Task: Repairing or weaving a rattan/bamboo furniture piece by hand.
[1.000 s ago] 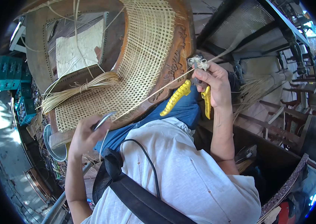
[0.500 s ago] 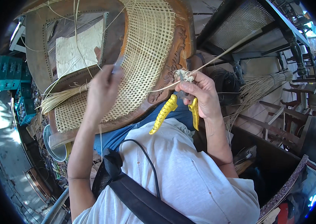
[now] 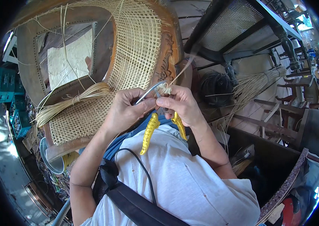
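My right hand (image 3: 182, 107) is closed around the head of a pair of pliers (image 3: 150, 132) whose yellow handles hang down, spread apart. A small tangle of pale cane (image 3: 164, 89) pokes up above its fingers. Pinched in my left hand (image 3: 129, 111) is a pale cane strand (image 3: 148, 92), which curves up toward that tangle. The fingers of both hands nearly meet, and they partly hide the pliers' jaws. Just beyond lies the chair with woven cane (image 3: 135, 45) and a carved wooden frame (image 3: 166, 56).
A tied bundle of cane strands (image 3: 80, 96) rests on the chair. Long loose cane (image 3: 257, 84) lies to the right, by a dark chair frame (image 3: 223, 56). Green crates (image 3: 3, 84) stand at the far left, a bucket (image 3: 54, 162) below the chair's left corner.
My left hand has come down and right, from over the woven cane to beside my right hand. The right hand keeps hold of the pliers. The whole view has shifted slightly.
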